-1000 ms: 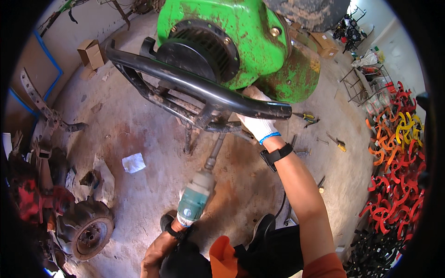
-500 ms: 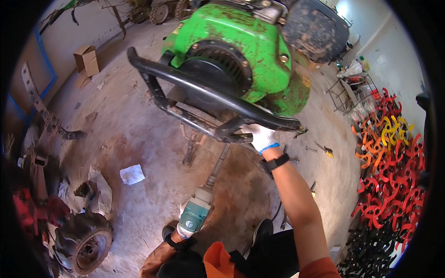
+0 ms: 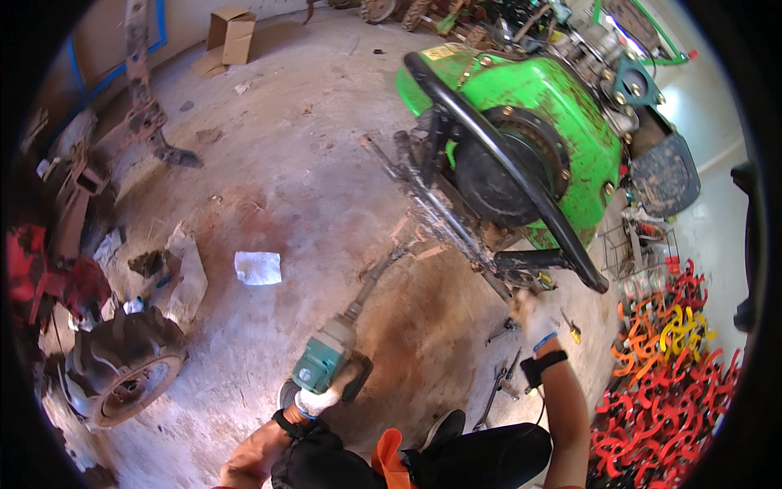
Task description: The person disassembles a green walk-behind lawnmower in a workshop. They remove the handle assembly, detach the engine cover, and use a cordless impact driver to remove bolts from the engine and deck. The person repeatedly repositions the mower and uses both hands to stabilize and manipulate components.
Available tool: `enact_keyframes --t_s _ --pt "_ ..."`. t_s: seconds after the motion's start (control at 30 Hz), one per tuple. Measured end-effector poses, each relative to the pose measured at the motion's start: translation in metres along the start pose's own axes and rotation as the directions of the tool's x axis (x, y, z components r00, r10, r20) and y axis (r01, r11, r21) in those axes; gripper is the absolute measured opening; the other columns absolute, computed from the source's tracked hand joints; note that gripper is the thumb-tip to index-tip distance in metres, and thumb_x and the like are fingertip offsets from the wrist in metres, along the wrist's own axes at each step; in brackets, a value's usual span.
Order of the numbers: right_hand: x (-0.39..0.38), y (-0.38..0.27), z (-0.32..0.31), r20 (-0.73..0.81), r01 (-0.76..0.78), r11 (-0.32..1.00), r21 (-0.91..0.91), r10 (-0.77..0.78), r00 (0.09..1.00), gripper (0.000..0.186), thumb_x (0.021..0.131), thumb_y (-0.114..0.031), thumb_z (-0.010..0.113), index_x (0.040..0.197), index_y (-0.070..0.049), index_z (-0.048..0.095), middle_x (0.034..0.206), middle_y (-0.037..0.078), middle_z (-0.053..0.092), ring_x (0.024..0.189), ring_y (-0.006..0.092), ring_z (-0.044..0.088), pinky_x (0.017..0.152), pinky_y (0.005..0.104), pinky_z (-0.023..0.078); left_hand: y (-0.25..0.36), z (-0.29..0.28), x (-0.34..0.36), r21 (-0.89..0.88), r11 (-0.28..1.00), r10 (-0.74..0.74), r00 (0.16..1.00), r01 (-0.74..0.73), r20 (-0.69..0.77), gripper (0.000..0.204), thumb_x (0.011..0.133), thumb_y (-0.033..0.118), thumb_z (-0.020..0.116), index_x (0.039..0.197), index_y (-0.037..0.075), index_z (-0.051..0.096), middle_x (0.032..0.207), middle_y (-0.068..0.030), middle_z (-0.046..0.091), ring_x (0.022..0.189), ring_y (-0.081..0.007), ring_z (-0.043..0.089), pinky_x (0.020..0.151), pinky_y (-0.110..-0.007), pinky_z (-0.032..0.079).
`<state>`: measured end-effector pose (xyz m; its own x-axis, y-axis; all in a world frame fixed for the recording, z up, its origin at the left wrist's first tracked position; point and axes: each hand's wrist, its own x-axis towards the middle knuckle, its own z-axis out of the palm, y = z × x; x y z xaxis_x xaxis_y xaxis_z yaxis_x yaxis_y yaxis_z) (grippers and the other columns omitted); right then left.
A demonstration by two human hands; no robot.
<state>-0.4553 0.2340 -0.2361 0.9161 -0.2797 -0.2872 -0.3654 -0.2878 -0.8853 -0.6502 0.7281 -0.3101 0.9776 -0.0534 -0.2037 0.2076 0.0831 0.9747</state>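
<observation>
My left hand point(image 3: 326, 398), in a whitish glove, grips the handle of a teal and grey impact wrench point(image 3: 320, 362). The tool's long socket extension points up and right, its tip near the low metal frame of a machine with a green engine cover point(image 3: 582, 122). A black tubular bumper point(image 3: 509, 159) curves across the machine's front over a round black starter housing point(image 3: 498, 181). My gloved right hand point(image 3: 533, 319) is beside the lower right end of this frame, below the bumper. Motion smears its fingers, and whether it touches the frame is unclear.
Wrenches point(image 3: 491, 395) and a yellow-handled screwdriver point(image 3: 573, 328) lie near my right hand. Red, orange and yellow curved blades point(image 3: 652, 416) are heaped at right. A treaded wheel point(image 3: 130, 367) lies at left. A white sheet point(image 3: 258, 268) and a cardboard box point(image 3: 237, 37) rest on the floor.
The view has shifted, so the machine sits further right and appears tilted. My right hand has dropped from behind the bumper to the frame's lower end. My left hand still holds the impact wrench.
</observation>
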Motion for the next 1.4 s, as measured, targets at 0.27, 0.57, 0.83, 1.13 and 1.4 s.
enact_keyframes --t_s 0.27,0.57,0.83,1.13,1.4 --pt "-0.041 0.061 0.065 0.467 0.255 0.476 -0.841 0.403 0.787 0.04 0.099 -0.037 0.077 0.124 -0.007 0.082 0.121 0.02 0.083 0.115 0.0382 0.079 0.1 0.048 0.061 -0.049 0.002 0.015 0.016 0.985 0.172 0.974 -0.172 -0.147 0.025 0.104 0.009 0.075 0.128 0.005 0.073 0.108 -0.003 0.074 0.1 -0.0177 0.07 0.088 -0.039 0.059" --pt "-0.062 0.066 0.069 0.6 0.416 0.469 -0.779 0.365 0.712 0.036 0.098 -0.024 0.07 0.127 -0.007 0.081 0.125 0.022 0.081 0.121 0.0417 0.075 0.103 0.0498 0.059 -0.047 0.029 0.023 -0.443 0.886 -0.219 0.966 0.139 -0.135 0.042 0.095 0.002 0.074 0.136 -0.003 0.065 0.075 -0.0033 0.065 0.063 -0.0179 0.064 0.063 -0.034 0.053" --pt "-0.09 0.084 0.043 0.551 0.446 0.389 -0.806 0.217 0.806 0.039 0.098 -0.033 0.069 0.127 -0.009 0.081 0.122 0.028 0.08 0.117 0.0463 0.076 0.1 0.0544 0.06 -0.101 0.032 0.038 -0.607 0.713 -0.495 0.865 0.35 -0.082 0.02 0.097 0.003 0.074 0.116 0.003 0.067 0.078 -0.0075 0.063 0.064 -0.0267 0.065 0.062 -0.042 0.057" --pt "-0.013 -0.097 0.027 0.142 0.414 0.744 -0.525 -0.402 0.904 0.042 0.106 -0.042 0.073 0.117 -0.003 0.082 0.102 0.03 0.078 0.101 0.0452 0.078 0.085 0.0497 0.061 -0.117 0.007 0.042 -0.64 0.644 -0.63 0.764 0.418 -0.135 0.009 0.097 0.008 0.075 0.103 0.004 0.069 0.08 -0.0116 0.067 0.067 -0.03 0.067 0.063 -0.045 0.06" --pt "0.025 -0.148 0.083 0.07 0.501 0.865 0.021 -0.501 0.863 0.038 0.107 -0.035 0.074 0.121 0.0 0.078 0.101 0.017 0.08 0.096 0.0246 0.075 0.086 0.0402 0.057 -0.117 0.006 0.024 -0.539 0.769 -0.569 0.753 0.343 -0.332 0.021 0.096 0.007 0.08 0.116 0.006 0.072 0.097 -0.0066 0.075 0.078 -0.0268 0.072 0.067 -0.044 0.06"
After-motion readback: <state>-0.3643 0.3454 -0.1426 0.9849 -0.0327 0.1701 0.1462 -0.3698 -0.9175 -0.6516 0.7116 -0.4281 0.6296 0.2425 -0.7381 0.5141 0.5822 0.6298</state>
